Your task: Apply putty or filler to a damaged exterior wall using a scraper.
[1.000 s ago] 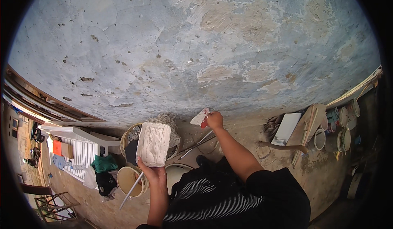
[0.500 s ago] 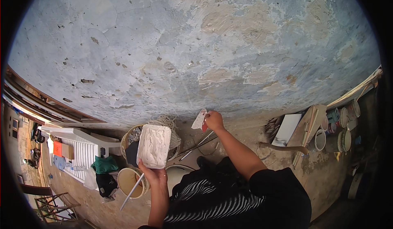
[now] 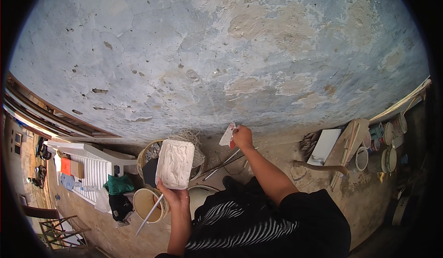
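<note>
My left hand (image 3: 176,197) grips the near end of a shallow rectangular tray (image 3: 175,164), whose inside is coated with off-white filler paste. Out to the right, my right hand (image 3: 242,137) is closed round the red handle of a putty knife (image 3: 227,135). Its wide blade, smeared with paste, points left, close to the foot of the wall; whether it touches cannot be told. The blue-grey wall (image 3: 152,50) fills the upper view, chipped and pitted, with beige filler patches (image 3: 249,84) at its middle and right.
Below the tray stands a cream bucket (image 3: 150,205) with a pale stick in it; a wider tub with coiled rope (image 3: 197,149) is behind. A white slatted bench (image 3: 92,170) holds boxes and cloths at left. Planks (image 3: 347,147) and several buckets (image 3: 361,158) line the right.
The wall and objects shift very slightly in view. Both hands keep nearly the same pose, still holding the tray and the putty knife.
</note>
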Available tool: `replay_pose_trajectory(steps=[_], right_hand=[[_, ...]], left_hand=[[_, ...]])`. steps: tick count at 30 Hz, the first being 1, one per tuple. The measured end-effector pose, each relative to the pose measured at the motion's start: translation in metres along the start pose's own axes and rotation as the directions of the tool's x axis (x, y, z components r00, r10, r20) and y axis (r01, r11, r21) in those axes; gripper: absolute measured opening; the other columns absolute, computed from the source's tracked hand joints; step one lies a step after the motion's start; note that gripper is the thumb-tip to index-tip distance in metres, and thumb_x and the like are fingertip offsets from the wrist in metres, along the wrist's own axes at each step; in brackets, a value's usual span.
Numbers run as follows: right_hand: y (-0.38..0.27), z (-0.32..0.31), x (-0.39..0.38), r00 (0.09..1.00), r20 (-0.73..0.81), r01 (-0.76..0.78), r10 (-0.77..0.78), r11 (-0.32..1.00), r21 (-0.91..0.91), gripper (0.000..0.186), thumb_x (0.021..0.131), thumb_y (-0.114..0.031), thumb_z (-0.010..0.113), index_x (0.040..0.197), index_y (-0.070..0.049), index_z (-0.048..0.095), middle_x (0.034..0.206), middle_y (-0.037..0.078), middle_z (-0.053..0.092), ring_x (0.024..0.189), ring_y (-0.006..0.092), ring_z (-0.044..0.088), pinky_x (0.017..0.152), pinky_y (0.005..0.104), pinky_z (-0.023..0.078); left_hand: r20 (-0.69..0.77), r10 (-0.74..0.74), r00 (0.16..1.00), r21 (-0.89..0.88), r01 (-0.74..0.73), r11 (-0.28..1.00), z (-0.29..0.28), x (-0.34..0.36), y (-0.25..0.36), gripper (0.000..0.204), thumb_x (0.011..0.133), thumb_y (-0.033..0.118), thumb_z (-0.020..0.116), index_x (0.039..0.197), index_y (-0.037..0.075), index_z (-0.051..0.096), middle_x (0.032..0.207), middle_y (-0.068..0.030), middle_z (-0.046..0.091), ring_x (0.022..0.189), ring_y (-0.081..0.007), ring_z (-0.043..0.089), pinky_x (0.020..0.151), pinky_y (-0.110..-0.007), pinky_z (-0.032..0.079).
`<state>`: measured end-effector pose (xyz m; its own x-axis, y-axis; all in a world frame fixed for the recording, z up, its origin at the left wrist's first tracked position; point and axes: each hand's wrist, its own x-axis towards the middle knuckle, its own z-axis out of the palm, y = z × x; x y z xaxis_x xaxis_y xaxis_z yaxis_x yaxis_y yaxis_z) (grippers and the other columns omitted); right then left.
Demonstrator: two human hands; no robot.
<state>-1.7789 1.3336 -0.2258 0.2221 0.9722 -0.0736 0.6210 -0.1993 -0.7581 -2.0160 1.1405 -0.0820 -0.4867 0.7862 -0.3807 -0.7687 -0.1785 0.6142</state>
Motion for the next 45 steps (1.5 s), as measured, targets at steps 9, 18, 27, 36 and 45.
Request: replay_pose_trajectory(steps=[9, 18, 27, 36, 45], right_hand=[[0.0, -0.017, -0.016, 0.977, 0.097, 0.2, -0.191, 0.974, -0.105, 0.02, 0.085, -0.017, 0.06, 0.087, 0.003, 0.065, 0.084, 0.026, 0.067, 0.082, 0.0435, 0.066, 0.077, 0.05, 0.054], [0.021, -0.028, -0.032, 0.995, 0.043, 0.096, -0.092, 0.99, -0.103, 0.018, 0.084, -0.015, 0.06, 0.083, 0.002, 0.066, 0.085, 0.027, 0.066, 0.083, 0.0439, 0.065, 0.077, 0.0493, 0.053], [0.022, -0.02, -0.035, 0.995, 0.038, 0.098, -0.094, 0.989, -0.109, 0.02, 0.084, -0.017, 0.06, 0.083, 0.002, 0.066, 0.086, 0.027, 0.066, 0.083, 0.0435, 0.066, 0.077, 0.0491, 0.054], [0.019, -0.012, -0.033, 0.995, 0.043, 0.089, -0.085, 0.992, -0.092, 0.018, 0.083, -0.016, 0.061, 0.083, 0.001, 0.067, 0.086, 0.026, 0.066, 0.083, 0.0431, 0.066, 0.077, 0.049, 0.054], [0.024, 0.007, -0.021, 1.0, 0.019, -0.004, 0.005, 0.999, -0.042, 0.019, 0.084, -0.017, 0.062, 0.082, 0.001, 0.067, 0.083, 0.024, 0.067, 0.079, 0.0414, 0.067, 0.073, 0.0464, 0.054]], left_hand=[[0.02, -0.03, 0.999, -0.004, 0.03, 1.0, 0.007, -0.027, -0.012, 0.058, 0.099, 0.044, 0.042, 0.144, 0.008, 0.039, 0.145, -0.0093, 0.048, 0.131, -0.0269, 0.049, 0.109, -0.042, 0.042], [0.002, -0.023, 1.0, 0.019, 0.023, 1.0, 0.006, -0.049, -0.008, 0.059, 0.098, 0.045, 0.042, 0.144, 0.008, 0.039, 0.146, -0.0092, 0.047, 0.131, -0.0271, 0.048, 0.11, -0.042, 0.041], [-0.006, -0.01, 1.0, 0.012, 0.01, 1.0, -0.009, -0.044, 0.007, 0.06, 0.098, 0.046, 0.043, 0.145, 0.009, 0.038, 0.146, -0.0096, 0.046, 0.132, -0.0271, 0.048, 0.11, -0.042, 0.041], [-0.009, -0.013, 1.0, -0.025, 0.013, 1.0, -0.028, -0.027, 0.018, 0.06, 0.098, 0.045, 0.045, 0.145, 0.007, 0.038, 0.146, -0.0102, 0.046, 0.132, -0.0273, 0.048, 0.11, -0.042, 0.041], [-0.011, -0.009, 1.0, -0.006, 0.009, 1.0, -0.018, -0.018, 0.012, 0.061, 0.097, 0.044, 0.046, 0.144, 0.006, 0.038, 0.145, -0.011, 0.047, 0.13, -0.0277, 0.049, 0.109, -0.042, 0.042]])
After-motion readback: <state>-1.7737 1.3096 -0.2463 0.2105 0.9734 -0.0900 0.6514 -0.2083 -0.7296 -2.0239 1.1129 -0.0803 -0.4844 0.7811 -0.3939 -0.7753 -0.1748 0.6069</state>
